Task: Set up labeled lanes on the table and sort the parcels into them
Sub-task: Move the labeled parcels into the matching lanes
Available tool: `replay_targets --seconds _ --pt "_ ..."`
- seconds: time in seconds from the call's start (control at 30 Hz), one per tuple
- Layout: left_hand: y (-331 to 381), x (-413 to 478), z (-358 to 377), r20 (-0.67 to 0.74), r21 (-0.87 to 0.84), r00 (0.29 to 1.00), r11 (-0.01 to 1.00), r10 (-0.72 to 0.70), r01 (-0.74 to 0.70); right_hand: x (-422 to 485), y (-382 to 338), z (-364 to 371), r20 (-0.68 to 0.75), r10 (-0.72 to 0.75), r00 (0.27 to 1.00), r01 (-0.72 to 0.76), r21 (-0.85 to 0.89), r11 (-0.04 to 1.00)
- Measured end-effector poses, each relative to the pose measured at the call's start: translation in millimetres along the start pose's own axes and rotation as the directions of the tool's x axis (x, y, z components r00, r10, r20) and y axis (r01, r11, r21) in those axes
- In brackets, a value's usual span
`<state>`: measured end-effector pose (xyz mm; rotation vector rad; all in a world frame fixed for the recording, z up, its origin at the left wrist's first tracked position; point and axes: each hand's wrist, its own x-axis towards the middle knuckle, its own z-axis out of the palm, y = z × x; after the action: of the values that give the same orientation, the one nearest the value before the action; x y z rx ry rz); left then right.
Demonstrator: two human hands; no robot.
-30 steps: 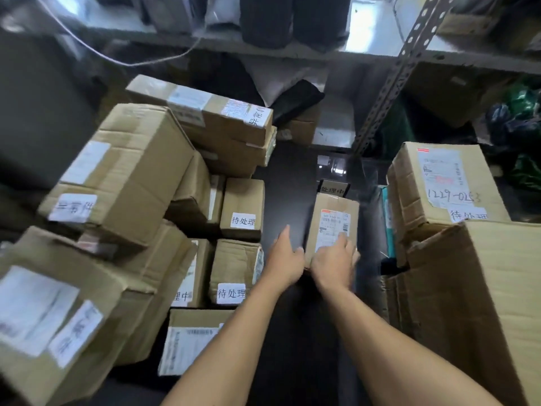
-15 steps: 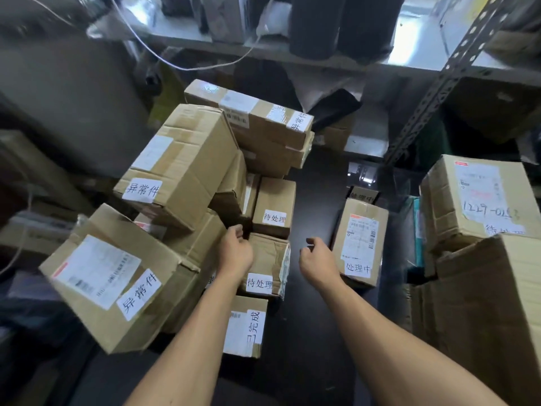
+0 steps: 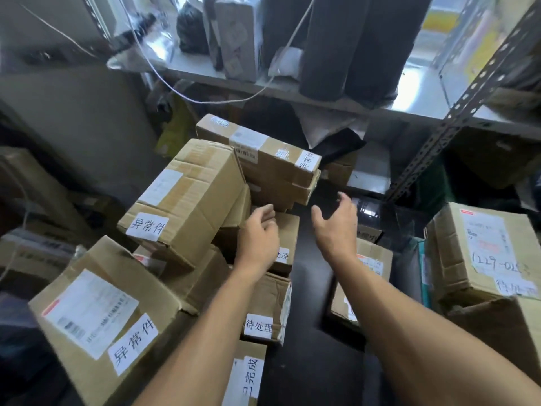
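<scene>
Brown cardboard parcels with handwritten white labels crowd a dark table. My left hand hovers with loosely curled fingers over a small labelled box, beside a large tilted box. My right hand is raised over the dark middle strip, fingers spread, holding nothing. It points toward a long flat box stacked at the back. Under my right forearm lies the small parcel with a shipping label.
A big labelled box sits at the near left, another at the right with a larger carton below it. A metal shelf with dark rolls and a slanted perforated post stands behind the table.
Both hands let go of the small parcel on the right and moved up and left toward the stacked boxes. The camera view swung left and closer.
</scene>
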<state>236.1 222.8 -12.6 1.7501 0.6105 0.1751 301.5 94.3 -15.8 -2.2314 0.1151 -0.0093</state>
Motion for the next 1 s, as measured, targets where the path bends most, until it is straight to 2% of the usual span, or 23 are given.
replay_targets --seconds 0.07,0.17,0.3,0.4,0.47,0.57,0.7,1.0 --pt "21 16 6 0.028 -0.039 1.000 0.999 0.004 -0.003 31 -28 -11 -0.025 -0.197 0.980 0.191 -0.157 0.969" --pt "39 30 11 0.051 -0.013 0.998 1.000 -0.026 0.027 76 -65 -21 0.152 -0.333 0.930 0.365 -0.297 0.882" --pt "39 39 13 0.047 -0.037 0.997 0.997 -0.068 0.070 111 -87 -10 0.468 -0.283 0.837 0.491 -0.414 0.766" --pt "26 36 10 0.059 -0.026 0.994 0.995 -0.091 0.093 122 -82 7 0.560 -0.205 0.803 0.509 -0.463 0.725" --pt "19 33 8 0.055 -0.028 0.993 0.994 -0.108 0.109 124 -76 16 0.545 -0.231 0.806 0.522 -0.472 0.710" --pt "10 27 3 0.051 -0.060 0.989 0.989 -0.136 0.139 122 -69 21 0.464 -0.377 0.802 0.578 -0.441 0.686" --pt "11 22 1 0.036 -0.109 0.988 0.982 -0.149 0.152 117 -70 8 0.453 -0.441 0.775 0.621 -0.415 0.665" --pt "72 7 17 0.030 -0.142 0.998 0.988 -0.051 0.055 101 -111 -86 0.383 -0.436 0.814 0.578 -0.463 0.672"
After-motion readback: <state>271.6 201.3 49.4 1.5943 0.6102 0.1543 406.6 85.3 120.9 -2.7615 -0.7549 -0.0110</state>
